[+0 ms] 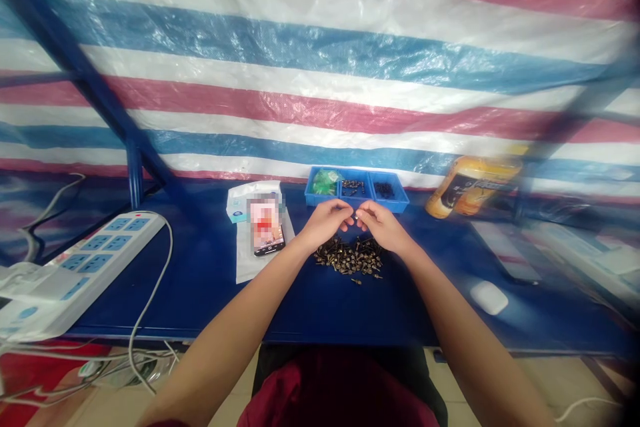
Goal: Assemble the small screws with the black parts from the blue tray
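Just above a pile of small brass-coloured metal parts (350, 259), my left hand (327, 221) and my right hand (383, 223) meet almost fingertip to fingertip. Both have their fingers closed in a pinch. What sits in the fingertips, if anything, is too small to make out. The parts look like short screws or pins with wider heads, and a few lie apart at the near side. Behind my hands stands a blue tray (313, 200) with three compartments. Its left one has a green plastic bag (325, 182), the middle one small metal pieces (353, 187), the right one small black pieces (384, 189).
On the left, a phone (267, 233) rests on white packaging (246, 267); farther left is a power strip (107, 247) with a loose cable. To the right are an orange-labelled container (470, 187), a flat grey object (505, 252) and a white rounded case (489, 297).
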{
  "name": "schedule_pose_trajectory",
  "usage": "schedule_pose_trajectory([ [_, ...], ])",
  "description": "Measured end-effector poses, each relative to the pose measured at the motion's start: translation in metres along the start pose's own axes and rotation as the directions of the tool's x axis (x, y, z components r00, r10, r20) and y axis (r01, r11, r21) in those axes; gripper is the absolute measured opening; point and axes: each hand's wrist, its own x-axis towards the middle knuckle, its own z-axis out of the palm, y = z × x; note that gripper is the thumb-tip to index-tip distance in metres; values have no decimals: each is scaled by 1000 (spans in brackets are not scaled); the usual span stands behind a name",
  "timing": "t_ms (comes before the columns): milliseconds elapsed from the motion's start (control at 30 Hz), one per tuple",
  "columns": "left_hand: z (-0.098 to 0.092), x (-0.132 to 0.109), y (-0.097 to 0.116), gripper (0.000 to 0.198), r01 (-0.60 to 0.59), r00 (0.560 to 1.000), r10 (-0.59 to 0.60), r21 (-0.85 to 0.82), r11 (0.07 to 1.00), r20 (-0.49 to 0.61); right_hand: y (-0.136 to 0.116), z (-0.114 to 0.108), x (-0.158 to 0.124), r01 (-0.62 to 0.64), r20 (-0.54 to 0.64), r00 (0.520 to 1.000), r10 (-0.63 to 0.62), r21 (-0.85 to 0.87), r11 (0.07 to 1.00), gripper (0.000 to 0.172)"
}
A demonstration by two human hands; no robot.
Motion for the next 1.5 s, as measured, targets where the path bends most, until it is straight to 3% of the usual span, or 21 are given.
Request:
schedule_pose_trajectory([
  [167,-3,2,-2,25,-49,998,51,73,996,-30,10,-2,1,-159,-64,987,149,-206,966,50],
  [367,-4,6,-7,25,-71,996,76,116,991,-46,21,-6,8,-177,-320,927,193,79,981,47],
  [467,-6,6,-7,25,-77,993,94,205,976,-76,20,-10,9,-182,-352,919,175,14,983,45],
  [533,-9,3,-6,24,-69,988,113,356,932,-105,17,-12,6,-179,-303,942,144,-89,980,41],
  [633,-14,-3,-5,26,-1,986,107,644,765,-126,11,-14,-1,-111,-75,993,96,-246,963,37],
  [733,-16,-9,-7,28,67,993,38,799,598,-111,7,-16,-8,-84,164,976,142,-317,945,38],
  [833,-15,-11,-8,18,21,999,17,836,549,-37,5,-18,-10,-88,266,946,183,-334,938,33],
  [967,-13,-10,-9,15,-26,999,36,836,548,8,6,-17,-9,-45,290,945,149,-336,941,23],
  [1167,-13,-11,-9,17,-79,997,39,828,554,69,8,-14,-8,-20,257,958,124,-371,928,24],
  [1400,-13,-10,-12,15,-77,997,47,830,553,61,10,-16,-9,-12,293,947,131,-373,928,31],
  [1500,-12,-9,-14,14,-77,997,58,831,551,54,11,-15,-8,8,295,948,115,-385,923,21],
])
